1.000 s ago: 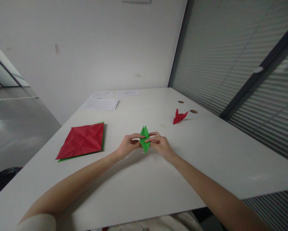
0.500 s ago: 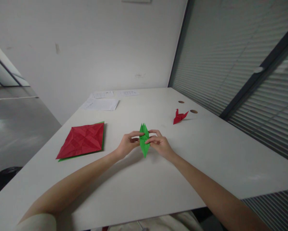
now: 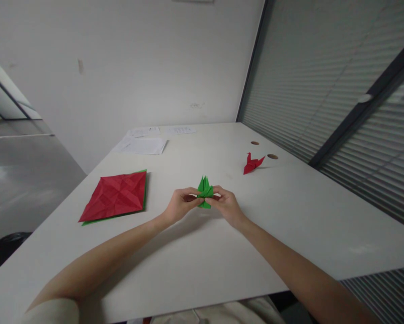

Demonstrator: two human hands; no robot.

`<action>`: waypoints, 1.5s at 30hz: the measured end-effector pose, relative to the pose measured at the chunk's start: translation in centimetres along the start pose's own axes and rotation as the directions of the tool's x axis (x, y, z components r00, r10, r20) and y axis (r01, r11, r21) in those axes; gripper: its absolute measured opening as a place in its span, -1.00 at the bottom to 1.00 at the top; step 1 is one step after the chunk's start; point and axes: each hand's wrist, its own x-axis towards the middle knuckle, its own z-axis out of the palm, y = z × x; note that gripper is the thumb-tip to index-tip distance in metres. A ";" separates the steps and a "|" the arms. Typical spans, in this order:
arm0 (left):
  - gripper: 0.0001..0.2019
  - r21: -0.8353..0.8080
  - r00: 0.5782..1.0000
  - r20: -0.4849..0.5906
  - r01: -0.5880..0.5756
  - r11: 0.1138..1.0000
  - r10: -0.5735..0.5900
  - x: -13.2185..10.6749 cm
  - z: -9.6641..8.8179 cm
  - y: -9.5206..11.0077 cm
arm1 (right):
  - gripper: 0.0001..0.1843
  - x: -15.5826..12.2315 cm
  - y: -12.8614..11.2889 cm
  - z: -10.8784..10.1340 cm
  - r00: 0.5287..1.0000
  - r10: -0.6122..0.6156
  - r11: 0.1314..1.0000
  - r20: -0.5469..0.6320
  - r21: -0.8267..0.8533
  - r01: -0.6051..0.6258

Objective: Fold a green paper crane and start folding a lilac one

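Observation:
A piece of folded green origami paper (image 3: 204, 188) is held above the table, its narrow points facing away from me. My left hand (image 3: 183, 202) pinches its left side between thumb and fingers. On the opposite side my right hand (image 3: 226, 204) grips it in the same way, and both thumbs meet near its middle. The lower end looks short and blunt, partly covered by the thumbs. Farther off to the right stands a red paper crane (image 3: 252, 164).
On the left of the white table (image 3: 175, 279) lies a creased red paper sheet (image 3: 117, 193) with green paper under it. Printed papers (image 3: 143, 146) lie at the back left. Two round holes, one the nearer hole (image 3: 272, 156), are by the right edge, beside window blinds (image 3: 299, 90).
The long lower point of the green paper has been folded away, so the piece looks shorter. Both thumbs have come together at its middle.

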 end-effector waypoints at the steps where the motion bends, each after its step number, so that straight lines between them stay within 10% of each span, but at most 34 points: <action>1: -0.74 0.002 1.000 -0.010 0.007 1.000 -0.007 -0.1 0.1 0.0 | -0.74 -0.1 0.0 0.2 1.000 0.011 1.000 0.000 0.016 -0.011; 18: -0.71 -0.150 0.982 0.025 0.188 0.971 -0.186 -0.1 0.0 0.2 | -0.88 -0.4 -1.1 -0.8 0.962 -0.185 0.930 0.199 -0.281 0.237; 30: -0.69 0.023 0.999 -0.023 -0.038 0.999 0.039 0.1 -0.1 0.3 | -0.43 0.0 -0.3 0.0 0.998 0.027 1.000 -0.052 -0.008 -0.027; 45: -0.68 0.053 0.995 -0.087 0.051 0.997 -0.047 -0.1 0.4 0.4 | -0.62 -0.1 0.3 0.2 0.992 0.125 0.991 -0.002 0.050 -0.125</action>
